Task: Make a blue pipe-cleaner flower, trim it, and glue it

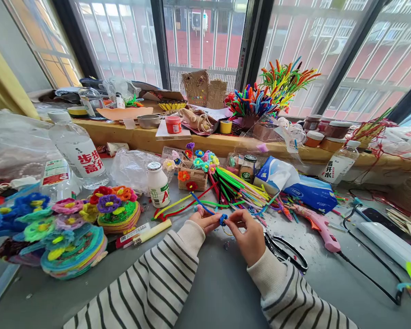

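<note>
Between my two hands is a blue pipe cleaner (222,220), bent into small loops at one end. Its straight tail runs up and left past my left fingers. My left hand (205,220) pinches it from the left, and my right hand (245,233) grips the looped end between thumb and fingertips. Behind my hands lies a bundle of colourful pipe cleaners (238,185). A small wooden crate (192,179) with fuzzy flowers stands beyond my left hand. Scissors with black handles (287,251) lie beside my right wrist, partly hidden by it.
A pink glue gun (320,226) with a black cord lies at right. Stacked round pieces with fuzzy flowers (73,251) sit at left, near a white bottle (158,185) and a glue stick (154,231). A blue tissue pack (308,192) and a water bottle (340,162) stand at back right.
</note>
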Motion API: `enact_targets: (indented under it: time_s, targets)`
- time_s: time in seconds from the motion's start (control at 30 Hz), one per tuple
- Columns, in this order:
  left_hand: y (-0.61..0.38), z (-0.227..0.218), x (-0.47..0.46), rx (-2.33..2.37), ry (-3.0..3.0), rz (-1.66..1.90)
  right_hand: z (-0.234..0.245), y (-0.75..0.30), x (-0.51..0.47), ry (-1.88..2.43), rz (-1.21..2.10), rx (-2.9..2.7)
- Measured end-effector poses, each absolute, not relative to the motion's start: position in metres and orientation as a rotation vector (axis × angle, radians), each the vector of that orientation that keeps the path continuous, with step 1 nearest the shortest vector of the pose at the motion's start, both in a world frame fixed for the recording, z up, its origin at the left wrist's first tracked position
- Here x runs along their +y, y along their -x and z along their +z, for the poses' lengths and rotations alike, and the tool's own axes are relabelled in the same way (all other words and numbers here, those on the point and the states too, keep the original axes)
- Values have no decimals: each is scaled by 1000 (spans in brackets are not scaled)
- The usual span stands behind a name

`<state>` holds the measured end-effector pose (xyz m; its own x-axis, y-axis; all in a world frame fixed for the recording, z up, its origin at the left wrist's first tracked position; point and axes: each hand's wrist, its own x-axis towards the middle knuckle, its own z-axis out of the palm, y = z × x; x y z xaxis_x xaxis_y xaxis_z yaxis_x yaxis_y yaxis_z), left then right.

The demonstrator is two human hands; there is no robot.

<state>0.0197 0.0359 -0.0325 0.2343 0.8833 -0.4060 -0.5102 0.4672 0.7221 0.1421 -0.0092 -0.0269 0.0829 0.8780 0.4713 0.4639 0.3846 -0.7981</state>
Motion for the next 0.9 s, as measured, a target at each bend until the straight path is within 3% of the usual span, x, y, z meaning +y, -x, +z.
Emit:
enact_targets:
  time_s: [0.9]
  targets:
    - [-20,-27,34,919,-444,989,-26,-144,-9,1214,490,-1536]
